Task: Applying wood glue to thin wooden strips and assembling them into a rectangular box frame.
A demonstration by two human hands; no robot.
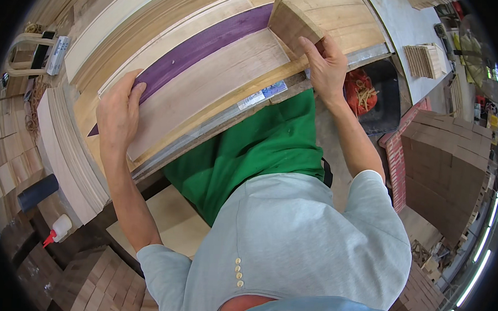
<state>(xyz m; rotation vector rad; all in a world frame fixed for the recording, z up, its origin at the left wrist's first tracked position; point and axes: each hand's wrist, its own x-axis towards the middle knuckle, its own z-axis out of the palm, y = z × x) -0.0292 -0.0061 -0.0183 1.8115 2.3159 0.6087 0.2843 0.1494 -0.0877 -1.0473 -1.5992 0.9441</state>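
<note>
A long strip with a purple face (203, 49) stands on edge along the far side of a pale wooden panel (219, 82) on the workbench. My left hand (117, 113) grips this strip near its left end, thumb on the purple face and most fingers hidden behind. At the strip's right end an upright wooden end board (293, 27) meets it at an angle. My right hand (328, 70) pinches the near corner of that board, with the thumb on its inner face and the fingers partly hidden.
Curved wooden strips (71, 153) are stacked left of the bench, above a white glue bottle (62, 225) with a red tip. Right of me stand a black bin (385, 100) holding a red bag and a tall stack of wooden blocks (442, 175). Grooved wood pieces (422, 61) lie on a grey table.
</note>
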